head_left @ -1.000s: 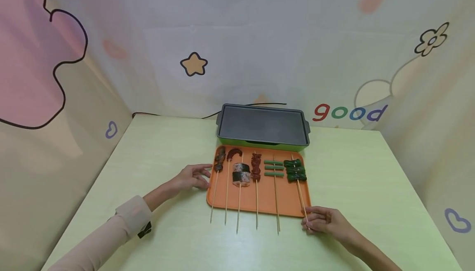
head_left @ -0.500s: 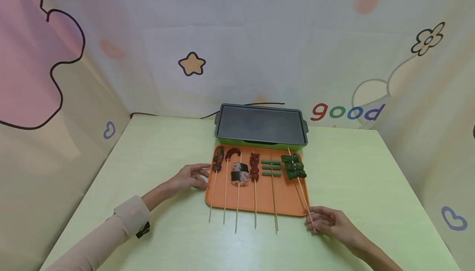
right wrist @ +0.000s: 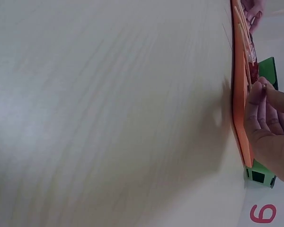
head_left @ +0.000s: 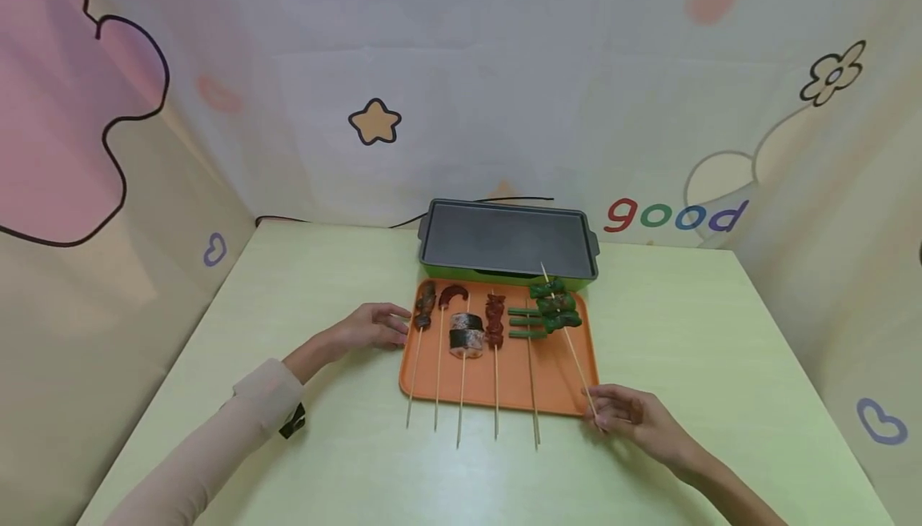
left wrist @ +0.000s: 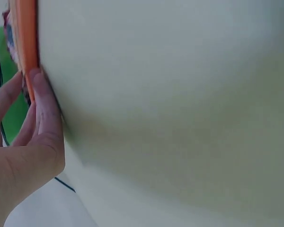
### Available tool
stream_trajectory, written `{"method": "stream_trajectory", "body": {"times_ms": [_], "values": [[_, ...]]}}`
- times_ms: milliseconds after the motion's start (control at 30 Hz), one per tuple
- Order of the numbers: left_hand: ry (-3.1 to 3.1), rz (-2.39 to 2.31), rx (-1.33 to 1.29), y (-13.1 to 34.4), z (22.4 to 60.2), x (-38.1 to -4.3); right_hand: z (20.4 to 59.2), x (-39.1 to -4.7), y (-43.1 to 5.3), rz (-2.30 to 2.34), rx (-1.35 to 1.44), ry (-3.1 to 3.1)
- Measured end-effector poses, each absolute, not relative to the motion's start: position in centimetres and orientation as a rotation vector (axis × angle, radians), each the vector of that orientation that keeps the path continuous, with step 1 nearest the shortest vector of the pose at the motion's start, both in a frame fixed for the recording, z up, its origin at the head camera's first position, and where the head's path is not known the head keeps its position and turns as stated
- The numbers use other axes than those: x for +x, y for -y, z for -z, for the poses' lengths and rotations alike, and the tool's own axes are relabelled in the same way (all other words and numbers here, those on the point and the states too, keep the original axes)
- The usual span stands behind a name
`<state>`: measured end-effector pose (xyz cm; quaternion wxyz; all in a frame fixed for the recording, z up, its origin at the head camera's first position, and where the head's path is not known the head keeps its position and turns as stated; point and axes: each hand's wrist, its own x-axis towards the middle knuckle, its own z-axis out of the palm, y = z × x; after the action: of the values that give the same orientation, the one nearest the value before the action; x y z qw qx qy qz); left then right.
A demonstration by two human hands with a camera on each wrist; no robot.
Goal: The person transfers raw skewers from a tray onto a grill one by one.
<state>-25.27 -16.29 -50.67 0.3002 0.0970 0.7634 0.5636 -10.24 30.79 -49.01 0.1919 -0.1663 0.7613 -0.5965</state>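
Note:
My right hand pinches the bottom end of a skewer of green leafy vegetable between thumb and fingers. The skewer slants up to the left, its food raised over the orange tray and partly covering the skewer of green sticks. Its tip reaches over the front edge of the grill. My left hand touches the tray's left rim with extended fingers, and the left wrist view shows fingertips against that rim. In the right wrist view, the right hand hides most of its skewer.
On the tray lie a mushroom-like skewer, a curled dark-red tentacle skewer, a black-and-white roll skewer and a red meat skewer. Their sticks overhang the front rim. The grill has a dark flat top, a green body and a hanging curtain behind.
The leafy vegetable skewer has risen off the tray, and its food end has swung left and toward the grill. The right hand has shifted slightly. The left hand stays at the tray's rim.

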Motion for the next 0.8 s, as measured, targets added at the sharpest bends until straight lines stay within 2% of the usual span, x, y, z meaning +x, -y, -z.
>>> {"method": "stream_trajectory", "body": {"times_ms": [367,800], "values": [[-2.011,-1.459,0.228,15.4,49.7,-29.0,48.1,-11.9,-30.0,1.739,-0.468,-2.125],[-1.983,-1.528,0.117,15.6,49.9,-30.1,47.0,-13.9,-28.6,1.775,-0.302,-2.168]]}}
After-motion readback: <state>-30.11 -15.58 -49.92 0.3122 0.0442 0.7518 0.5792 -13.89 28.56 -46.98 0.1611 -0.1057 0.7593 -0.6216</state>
